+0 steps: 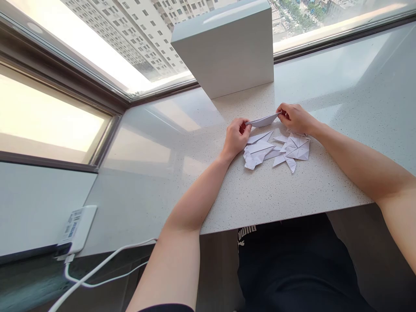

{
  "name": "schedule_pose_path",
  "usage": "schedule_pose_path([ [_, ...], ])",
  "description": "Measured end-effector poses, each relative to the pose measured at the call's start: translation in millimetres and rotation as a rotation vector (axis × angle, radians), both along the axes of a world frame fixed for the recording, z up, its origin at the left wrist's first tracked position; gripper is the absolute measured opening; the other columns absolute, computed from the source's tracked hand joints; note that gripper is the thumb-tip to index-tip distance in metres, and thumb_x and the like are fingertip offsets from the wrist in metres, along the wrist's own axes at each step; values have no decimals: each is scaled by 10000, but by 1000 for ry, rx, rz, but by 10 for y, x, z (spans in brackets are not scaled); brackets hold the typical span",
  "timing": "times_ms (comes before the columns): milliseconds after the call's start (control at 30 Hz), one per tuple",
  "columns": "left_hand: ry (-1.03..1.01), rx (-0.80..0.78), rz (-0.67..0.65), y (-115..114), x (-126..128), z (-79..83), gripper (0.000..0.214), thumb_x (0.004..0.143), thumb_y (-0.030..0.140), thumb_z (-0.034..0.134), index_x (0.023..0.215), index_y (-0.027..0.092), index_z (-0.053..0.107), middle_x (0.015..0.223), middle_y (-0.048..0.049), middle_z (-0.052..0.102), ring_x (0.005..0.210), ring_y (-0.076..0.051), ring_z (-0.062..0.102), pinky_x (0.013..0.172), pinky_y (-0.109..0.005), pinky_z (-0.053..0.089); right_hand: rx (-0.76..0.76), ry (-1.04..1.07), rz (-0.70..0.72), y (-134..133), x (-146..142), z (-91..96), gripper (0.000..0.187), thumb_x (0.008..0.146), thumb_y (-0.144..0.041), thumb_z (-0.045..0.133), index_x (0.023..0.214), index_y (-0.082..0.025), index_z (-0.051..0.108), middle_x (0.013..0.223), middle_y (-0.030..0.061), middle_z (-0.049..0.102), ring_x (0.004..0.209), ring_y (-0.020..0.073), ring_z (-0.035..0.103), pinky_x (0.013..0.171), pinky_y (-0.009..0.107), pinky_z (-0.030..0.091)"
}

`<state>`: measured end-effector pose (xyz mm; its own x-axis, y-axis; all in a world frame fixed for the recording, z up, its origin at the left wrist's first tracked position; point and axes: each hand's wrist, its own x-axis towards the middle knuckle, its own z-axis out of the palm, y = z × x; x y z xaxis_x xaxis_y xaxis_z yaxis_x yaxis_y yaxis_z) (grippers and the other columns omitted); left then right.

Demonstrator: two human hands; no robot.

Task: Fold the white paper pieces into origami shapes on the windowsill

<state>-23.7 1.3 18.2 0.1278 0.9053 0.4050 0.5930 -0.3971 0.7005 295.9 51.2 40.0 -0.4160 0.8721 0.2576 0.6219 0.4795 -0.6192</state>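
Observation:
My left hand (235,138) and my right hand (294,119) pinch opposite ends of a folded white paper piece (263,121), holding it above a speckled stone countertop (312,190). A small red patch shows at the fingers of each hand; I cannot tell what it is. Just below my left hand lies a crumpled heap of folded white paper (256,152). Beside the heap, below my right hand, rests a creased white paper shape with star-like points (297,148).
A large white rectangular block (224,47) stands against the window (130,39) beyond my hands. A white power bank (76,229) sits at the counter's left side, its white cable (97,268) hanging down over the edge. My dark clothing (292,268) shows below the counter's front edge.

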Motion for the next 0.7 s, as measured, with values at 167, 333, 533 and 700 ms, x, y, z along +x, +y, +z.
schedule_pose_path([
  [167,10,-3,-1,-5,3,7,41,1141,221,795,1144,255,819,1067,-78,813,922,-224,716,868,-383,617,8,20,17,31,18,-11,228,1126,-387,740,1248,-228,848,1026,122,832,928,327,709,961,496,595],
  [333,4,-19,5,-1,12,14,39,1130,214,808,1133,251,822,1057,-72,811,913,-218,707,865,-377,608,89,71,0,46,30,-4,154,1091,-364,775,1120,-247,871,1171,149,812,931,311,691,957,507,619],
  [533,-25,-58,29,-6,65,47,56,1117,195,812,1133,249,805,1030,-61,804,902,-215,701,885,-377,610,32,105,-11,16,39,72,141,1050,-373,802,1077,-253,870,1126,124,828,978,314,739,1036,514,644],
  [700,-71,-110,57,-29,111,92,139,1125,160,819,1219,254,779,909,-2,718,842,-202,681,890,-373,601,-38,106,-147,242,122,212,102,1022,-350,826,1049,-258,861,1005,102,830,977,337,735,1033,565,648],
])
